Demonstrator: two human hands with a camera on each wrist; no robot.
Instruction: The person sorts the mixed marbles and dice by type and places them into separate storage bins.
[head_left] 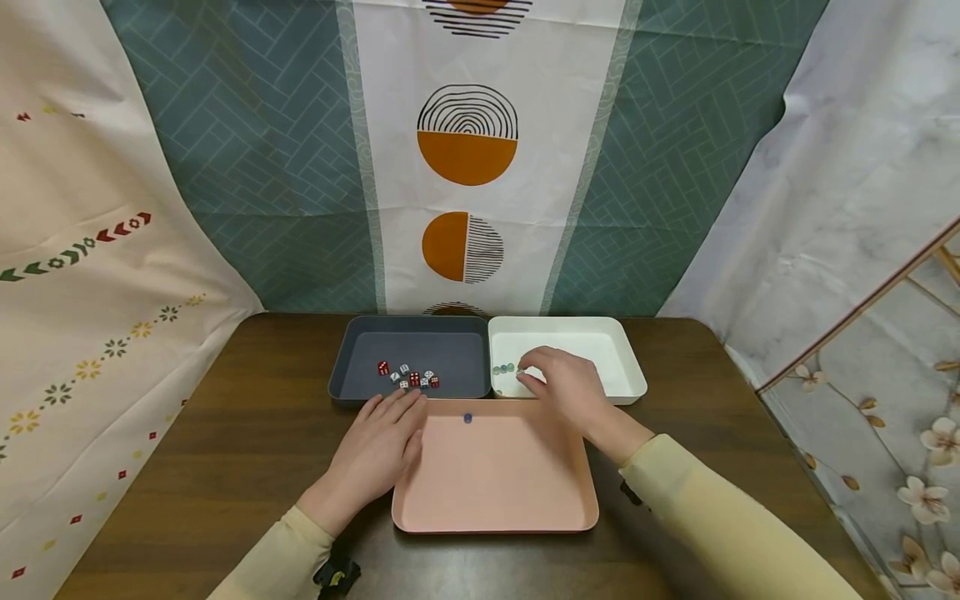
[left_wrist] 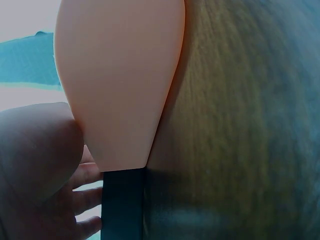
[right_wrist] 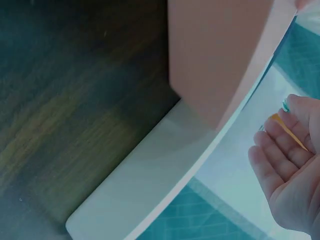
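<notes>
Over the white tray point(head_left: 600, 336), my right hand point(head_left: 564, 385) pinches a small clear-greenish glass marble point(right_wrist: 285, 105) between thumb and fingertip. Left of those fingertips, several pale green marbles point(head_left: 503, 368) lie in a row in the same tray. A single dark blue marble point(head_left: 468, 417) sits near the far rim of the pink tray point(head_left: 495, 483). My left hand point(head_left: 381, 443) rests with fairly straight fingers at the pink tray's far left corner, fingertips by the near rim of the dark grey tray point(head_left: 465, 350). Its palm partly shows in the left wrist view.
Several red dice point(head_left: 415, 379) and white dice point(head_left: 404, 368) lie in the dark grey tray. The two back trays stand side by side, with the pink one in front. All are on a brown wooden table point(head_left: 262, 417), with a patterned curtain point(head_left: 480, 250) behind.
</notes>
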